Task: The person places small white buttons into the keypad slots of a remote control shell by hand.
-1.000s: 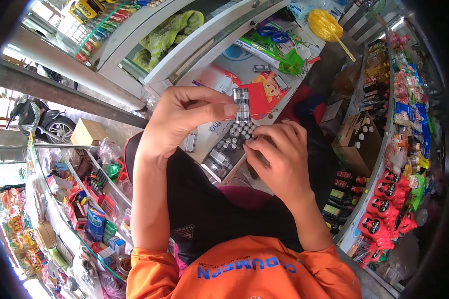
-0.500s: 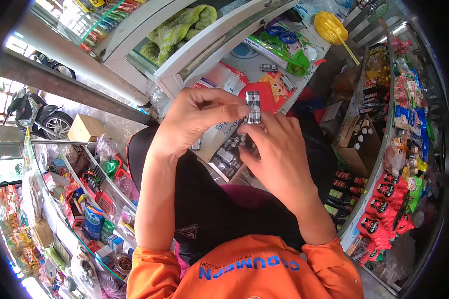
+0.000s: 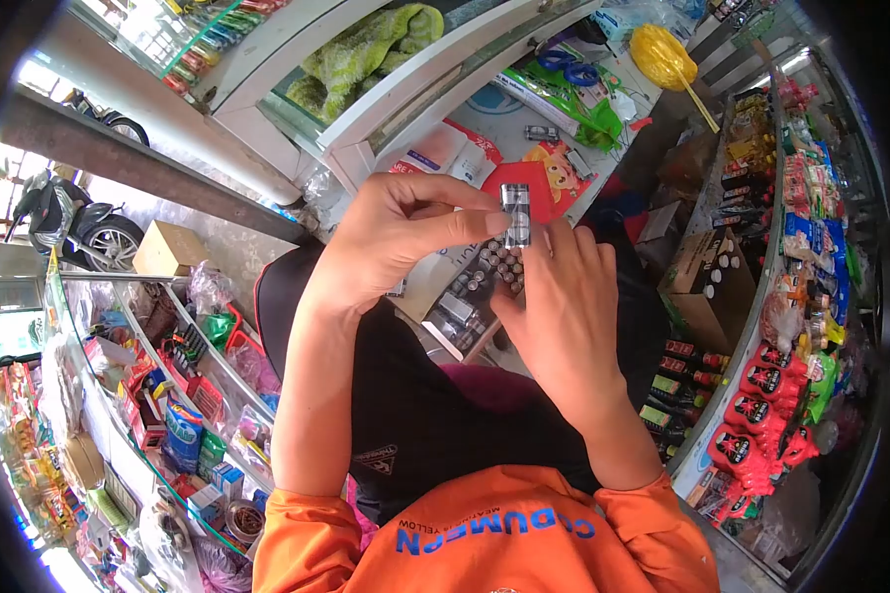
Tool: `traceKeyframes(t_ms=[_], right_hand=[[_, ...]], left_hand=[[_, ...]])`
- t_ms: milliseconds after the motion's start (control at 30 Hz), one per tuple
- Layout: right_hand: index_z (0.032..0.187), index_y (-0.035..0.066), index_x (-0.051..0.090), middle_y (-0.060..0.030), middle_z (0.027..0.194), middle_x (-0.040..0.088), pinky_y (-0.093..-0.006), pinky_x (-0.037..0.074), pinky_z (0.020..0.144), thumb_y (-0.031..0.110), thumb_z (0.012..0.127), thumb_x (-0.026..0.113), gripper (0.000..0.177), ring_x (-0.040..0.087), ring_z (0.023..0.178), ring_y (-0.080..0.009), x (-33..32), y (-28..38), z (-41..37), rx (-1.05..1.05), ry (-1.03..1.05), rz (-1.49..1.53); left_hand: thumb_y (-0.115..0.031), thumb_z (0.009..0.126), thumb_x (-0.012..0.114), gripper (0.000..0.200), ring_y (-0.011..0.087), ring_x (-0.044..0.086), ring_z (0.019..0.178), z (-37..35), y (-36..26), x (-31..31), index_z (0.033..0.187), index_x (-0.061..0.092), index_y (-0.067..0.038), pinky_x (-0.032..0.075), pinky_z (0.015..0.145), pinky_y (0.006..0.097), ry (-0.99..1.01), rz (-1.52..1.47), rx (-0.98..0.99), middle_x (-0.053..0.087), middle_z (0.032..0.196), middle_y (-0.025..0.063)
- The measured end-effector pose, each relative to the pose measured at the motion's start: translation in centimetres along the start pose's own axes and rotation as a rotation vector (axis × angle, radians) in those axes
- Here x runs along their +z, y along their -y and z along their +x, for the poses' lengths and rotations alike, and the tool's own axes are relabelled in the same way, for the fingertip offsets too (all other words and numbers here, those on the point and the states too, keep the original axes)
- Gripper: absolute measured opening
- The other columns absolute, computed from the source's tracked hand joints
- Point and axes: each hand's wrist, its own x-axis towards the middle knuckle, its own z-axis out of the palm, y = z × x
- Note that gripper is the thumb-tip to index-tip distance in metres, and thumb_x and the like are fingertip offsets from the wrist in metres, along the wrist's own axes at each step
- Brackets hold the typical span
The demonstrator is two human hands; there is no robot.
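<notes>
Pinched between thumb and forefinger of my left grip [image 3: 391,239], a clear-wrapped pack of batteries [image 3: 516,214] stands upright above the near side of the bench [image 3: 512,131]. The remaining left fingers are curled in. My right grip [image 3: 572,301] is partly spread, its thumb apart from the fingers; the fingers reach up beside the pack's lower end, and I cannot tell whether they touch it. Below, by the bench's near edge, a box [image 3: 445,341] holds wrapped packs toward its front and loose batteries [image 3: 501,260] farther back, some hidden behind my right thumb. Farther across the bench lies a red card [image 3: 554,203], and past it another pack [image 3: 541,132] on its side. A green packet [image 3: 544,102] and two blue rings [image 3: 581,74] lie toward the bench's far right corner.
</notes>
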Motion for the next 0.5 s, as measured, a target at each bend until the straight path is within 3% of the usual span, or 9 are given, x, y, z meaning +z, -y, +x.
traceKeyframes(t_ms=[200, 367, 467, 500], right_hand=[[0.142, 0.001, 0.062, -0.0165, 0.121, 0.064, -0.0502, 0.045, 0.097, 0.016, 0.081, 0.093, 0.070, 0.063, 0.114, -0.0357, 0.1, 0.2, 0.5, 0.038, 0.018, -0.043], [0.146, 0.003, 0.061, -0.0159, 0.123, 0.062, -0.0511, 0.044, 0.097, 0.016, 0.084, 0.092, 0.071, 0.062, 0.117, -0.0348, -0.6, -0.9, 0.6, -0.035, -0.016, 0.018], [0.150, 0.004, 0.061, -0.0156, 0.122, 0.067, -0.0489, 0.049, 0.096, 0.012, 0.089, 0.089, 0.068, 0.068, 0.115, -0.0322, -2.5, -2.0, 0.6, -0.095, -0.095, 0.276], [0.152, 0.003, 0.061, -0.0149, 0.121, 0.070, -0.0467, 0.052, 0.096, 0.010, 0.092, 0.087, 0.065, 0.072, 0.111, -0.0299, -3.1, -2.3, 0.8, 0.002, -0.007, 0.537]], left_hand=[[-0.024, 0.092, 0.090, 0.030, 0.0046, 0.067, 0.086, 0.1, 0.0, -0.1, 0.111, 0.088, -0.001, 0.044, 0.070, 0.0222, 0.002, 0.009, 0.003, 0.083, 0.102, 0.0012], [-0.018, 0.092, 0.091, 0.028, 0.0105, 0.074, 0.096, -0.1, 0.4, 0.0, 0.112, 0.087, 0.002, 0.055, 0.082, 0.0246, -0.008, -0.048, 0.026, 0.084, 0.105, 0.0046], [-0.013, 0.093, 0.092, 0.027, 0.0122, 0.076, 0.101, -0.1, 0.2, -0.1, 0.112, 0.086, 0.004, 0.059, 0.090, 0.0265, -0.005, 0.019, -0.027, 0.084, 0.107, 0.0063], [-0.013, 0.093, 0.092, 0.027, 0.0122, 0.076, 0.101, -0.1, 0.1, 0.0, 0.112, 0.086, 0.004, 0.059, 0.090, 0.0265, -0.002, 0.019, -0.028, 0.084, 0.107, 0.0063]])
